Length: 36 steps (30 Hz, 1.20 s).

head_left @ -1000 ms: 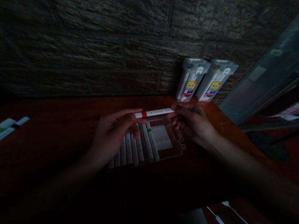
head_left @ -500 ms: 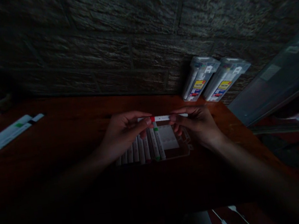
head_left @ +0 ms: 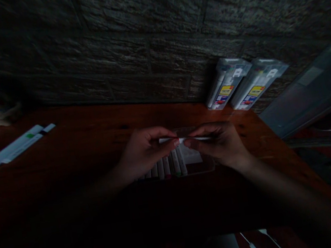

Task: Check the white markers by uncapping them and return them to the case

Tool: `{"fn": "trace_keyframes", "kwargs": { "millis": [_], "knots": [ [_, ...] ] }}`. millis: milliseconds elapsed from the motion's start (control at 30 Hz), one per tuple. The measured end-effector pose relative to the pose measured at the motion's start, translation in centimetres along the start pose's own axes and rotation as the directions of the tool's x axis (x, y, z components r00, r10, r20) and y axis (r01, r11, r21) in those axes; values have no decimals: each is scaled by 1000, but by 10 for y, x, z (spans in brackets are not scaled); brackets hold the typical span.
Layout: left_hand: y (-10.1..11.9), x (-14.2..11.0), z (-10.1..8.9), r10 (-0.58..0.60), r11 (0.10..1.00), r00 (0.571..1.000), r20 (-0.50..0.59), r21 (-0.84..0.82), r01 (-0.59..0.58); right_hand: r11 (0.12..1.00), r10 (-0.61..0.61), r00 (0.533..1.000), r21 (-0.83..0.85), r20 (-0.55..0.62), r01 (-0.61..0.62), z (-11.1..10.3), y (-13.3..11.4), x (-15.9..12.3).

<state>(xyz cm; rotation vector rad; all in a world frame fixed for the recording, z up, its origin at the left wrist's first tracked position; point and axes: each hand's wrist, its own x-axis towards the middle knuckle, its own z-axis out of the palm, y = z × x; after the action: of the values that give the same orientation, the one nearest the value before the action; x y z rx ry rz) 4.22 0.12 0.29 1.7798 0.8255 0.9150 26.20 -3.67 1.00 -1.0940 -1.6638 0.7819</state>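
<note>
Left hand and right hand each closed in a pinch on one white marker with a red band, held level above a clear box. Box lies on the wooden desk; a row of white pens fills its left part, a white panel its right. Farther left, two pale markers lie side by side. Two clear cases, labelled yellow and blue, stand by the dim stone wall.
</note>
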Motion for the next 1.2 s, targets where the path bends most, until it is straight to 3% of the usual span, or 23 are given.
{"fn": "trace_keyframes", "kwargs": {
  "millis": [167,467,733,1000,1200],
  "knots": [
    [-1,-3,4,91,993,996,-22,81,-89,996,-59,998,-65,27,61,2,2,-4],
    [-1,-9,2,106,989,990,93,90,-115,999,-12,999,-50,46,14,2,3,-7],
    [7,-6,2,4,999,999,52,-43,-2,998,12,999,55,41,-15,3,-2,-4],
    [-1,4,-5,3,962,999,-36,-272,-13,982,81,997,169,-8,-79,0,-8,0],
    [-6,8,-6,-35,908,996,-77,-420,0,940,206,979,275,10,-200,-3,-9,-1]
  ]
}}
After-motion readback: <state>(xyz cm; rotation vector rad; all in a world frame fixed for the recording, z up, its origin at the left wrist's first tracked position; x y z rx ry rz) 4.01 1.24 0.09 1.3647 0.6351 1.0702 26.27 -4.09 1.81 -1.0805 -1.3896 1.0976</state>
